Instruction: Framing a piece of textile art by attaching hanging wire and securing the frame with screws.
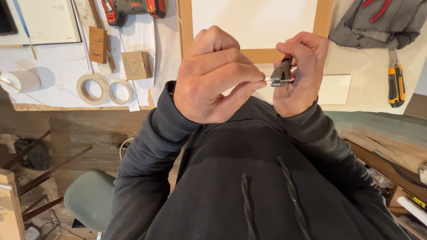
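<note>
Left hand (213, 78): raised above the table edge, fingers curled, thumb and forefinger pinched together on the end of a thin wire (268, 79) just beside the plier jaws.
Right hand (300, 73): raised opposite the left hand, fingers wrapped and clamped around the handles of a pair of pliers (281, 72).
Pliers: dark metal head with red-tipped handles; head points toward the left hand; jaws stand closed on a small screw-like metal piece (284, 81) at their lower edge.
Wire: a short pale length shows between the left fingertips and the plier jaws; whether it extends further cannot be told.
Position of work: held in the air between both hands, in front of a wooden picture frame (255, 55) lying on the table (369, 71).
Sleeves: both arms in a dark hooded sweatshirt (249, 178) with two drawcords.
Table, left part: two rolls of masking tape (104, 89) side by side, a white roll (20, 81), two small cardboard boxes (135, 64), an open planner (46, 20).
Table, top edge: a red and black cordless drill (133, 8).
Table, right part: a grey cloth (378, 24) with red-handled pliers (378, 9) on it, a yellow and black utility knife (396, 82) below it, a white card (333, 89) near the right hand.
Floor: a grey-green chair seat (89, 198) at lower left.
</note>
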